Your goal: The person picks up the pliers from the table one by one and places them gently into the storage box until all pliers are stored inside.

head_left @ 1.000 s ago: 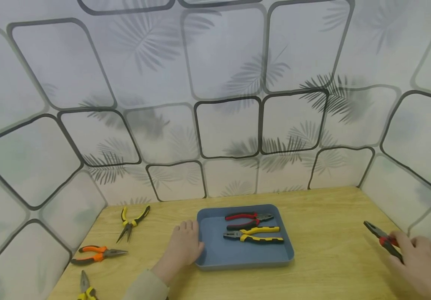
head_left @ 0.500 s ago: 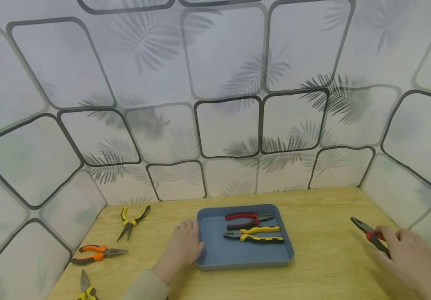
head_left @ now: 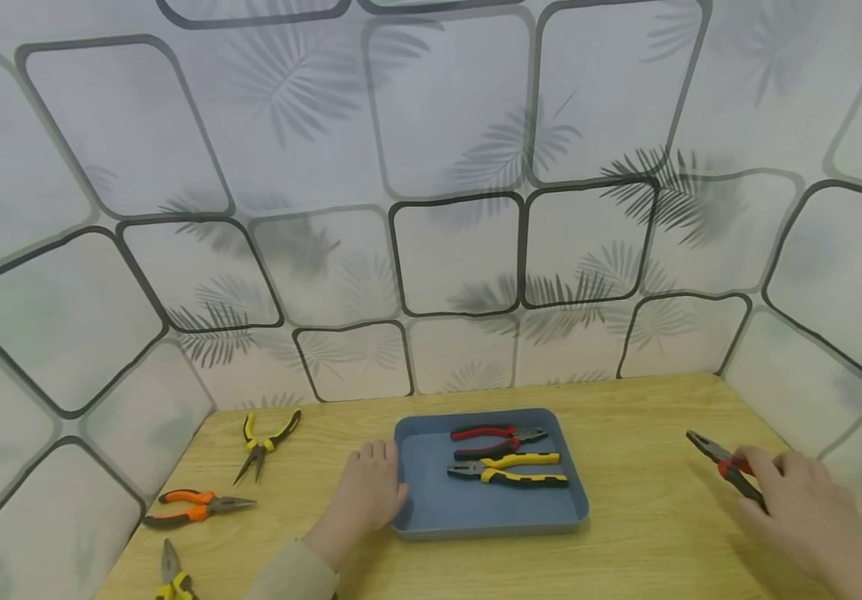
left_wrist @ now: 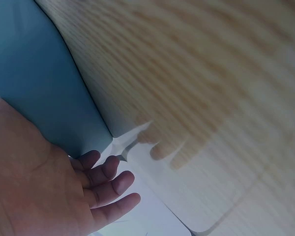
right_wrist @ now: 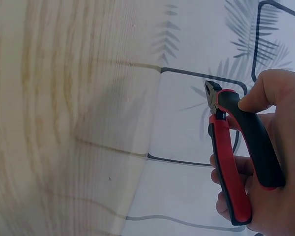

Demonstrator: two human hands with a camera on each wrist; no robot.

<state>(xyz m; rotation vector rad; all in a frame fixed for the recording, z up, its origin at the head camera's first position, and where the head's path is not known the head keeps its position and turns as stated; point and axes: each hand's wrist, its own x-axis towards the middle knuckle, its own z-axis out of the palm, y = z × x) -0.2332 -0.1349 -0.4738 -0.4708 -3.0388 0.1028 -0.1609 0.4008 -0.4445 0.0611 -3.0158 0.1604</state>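
My right hand (head_left: 799, 508) grips a pair of red-and-black combination pliers (right_wrist: 231, 157) above the right part of the table, blunt jaws pointing away to the left. In the right wrist view the thumb lies on the upper handle and the fingers wrap behind the lower one. My left hand (head_left: 371, 487) rests at the left wall of the blue-grey tray (head_left: 487, 529), its fingers (left_wrist: 115, 184) loosely extended. Inside the tray lie red-and-black pliers (head_left: 502, 432) and, in front of them, yellow-and-black pliers (head_left: 509, 475).
Left of the tray lie yellow-and-black needle-nose pliers (head_left: 262, 446), orange-and-black needle-nose pliers (head_left: 194, 507), and yellow-handled pliers (head_left: 172, 575) cut off by the frame's bottom. Patterned white panels (head_left: 453, 267) enclose the wooden table (head_left: 649, 467) at the back and sides.
My right hand has moved left with the red-and-black combination pliers, toward the tray. The left hand and the tray have stayed in place.
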